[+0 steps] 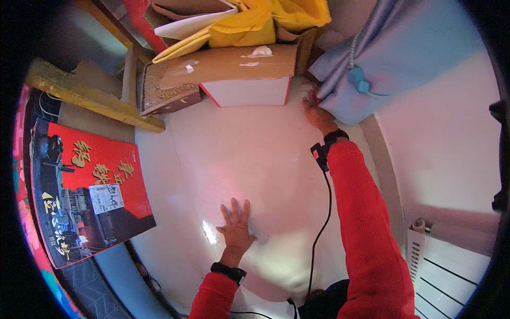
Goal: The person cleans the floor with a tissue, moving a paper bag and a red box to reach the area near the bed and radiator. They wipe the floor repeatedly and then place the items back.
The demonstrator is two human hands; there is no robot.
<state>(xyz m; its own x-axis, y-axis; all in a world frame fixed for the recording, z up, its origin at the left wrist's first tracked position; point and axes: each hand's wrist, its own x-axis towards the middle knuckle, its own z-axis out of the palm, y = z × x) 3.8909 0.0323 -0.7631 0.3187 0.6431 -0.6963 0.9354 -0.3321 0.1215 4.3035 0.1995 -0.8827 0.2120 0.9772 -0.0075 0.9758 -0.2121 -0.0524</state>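
My left hand lies palm down on the pale, glossy floor, fingers spread and nothing in it. Farther off, my right hand reaches in beside the lower hem of a blue-grey curtain. Its fingers are partly hidden at the cloth, so whether they grip anything is unclear. A turquoise beaded tieback hangs on the curtain. Just left of that hand stands a white box with red edges, under a brown cardboard flap.
Yellow bags are piled above the cardboard. A wooden frame and a shallow grain-filled tray stand at left. Below them is a red-and-black printed box. A white radiator is at lower right. A black cable trails from my right wrist.
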